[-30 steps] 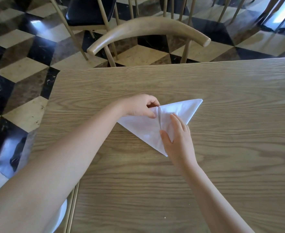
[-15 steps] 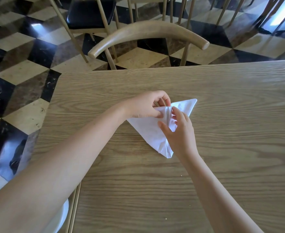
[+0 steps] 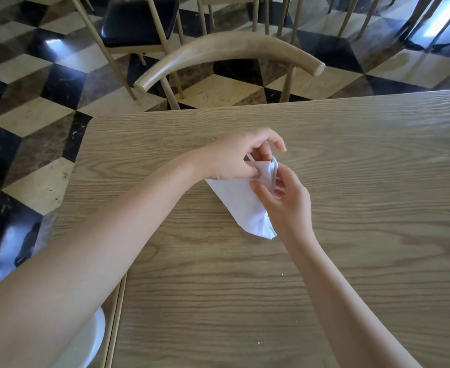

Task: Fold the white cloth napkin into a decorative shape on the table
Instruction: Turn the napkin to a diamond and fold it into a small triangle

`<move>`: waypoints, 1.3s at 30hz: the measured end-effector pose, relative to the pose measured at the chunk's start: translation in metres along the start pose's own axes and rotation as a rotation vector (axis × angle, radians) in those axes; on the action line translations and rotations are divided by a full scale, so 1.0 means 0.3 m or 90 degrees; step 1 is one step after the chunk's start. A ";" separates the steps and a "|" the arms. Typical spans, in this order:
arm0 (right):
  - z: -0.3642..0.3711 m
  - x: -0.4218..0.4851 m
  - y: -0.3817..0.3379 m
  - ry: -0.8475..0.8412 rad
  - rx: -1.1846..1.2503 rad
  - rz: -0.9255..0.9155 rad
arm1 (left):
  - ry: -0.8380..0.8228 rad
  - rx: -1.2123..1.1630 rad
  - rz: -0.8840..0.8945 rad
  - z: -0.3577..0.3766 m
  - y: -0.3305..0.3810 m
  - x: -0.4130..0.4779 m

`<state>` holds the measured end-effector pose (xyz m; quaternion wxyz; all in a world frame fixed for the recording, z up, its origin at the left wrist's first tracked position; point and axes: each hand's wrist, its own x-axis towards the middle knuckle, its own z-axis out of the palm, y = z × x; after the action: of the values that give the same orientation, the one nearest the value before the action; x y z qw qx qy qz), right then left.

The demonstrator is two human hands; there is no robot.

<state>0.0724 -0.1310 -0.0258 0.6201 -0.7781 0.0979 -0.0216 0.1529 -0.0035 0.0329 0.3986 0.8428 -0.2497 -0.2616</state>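
**Both hands pinch the top of a narrow folded napkin**

Between the two hands, on the wooden table, lies the white cloth napkin, folded into a narrow wedge. Its point rests on the tabletop toward the person, just left of the right wrist, and its wider upper end rises into the fingers of both hands.

The left hand comes in from the left with its thumb and bent fingers closed on the napkin's upper left edge; its index finger curls above the cloth without touching it. The right hand reaches up from below, its thumb pressed on the napkin's face and its fingers wrapped behind the upper right edge, where several layers of cloth show as stacked folds. Both hands are thus closed on the napkin, close together, almost touching at the fingertips.

Beyond the hands, past the far table edge, stands a chair with a curved wooden backrest. Farther off, to the left of it, another chair has a black seat cushion. Below the left forearm, at the near table edge, part of a white round object shows; what it is cannot be told.
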 end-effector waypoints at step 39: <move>-0.158 -0.019 0.131 -0.061 -0.322 -0.087 | 0.244 -0.378 -0.431 0.208 -0.212 -0.198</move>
<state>0.0545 -0.1838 -0.0525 0.4066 -0.9134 0.0182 -0.0015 0.0827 0.0355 -0.0378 0.5532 0.7595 0.2018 -0.2764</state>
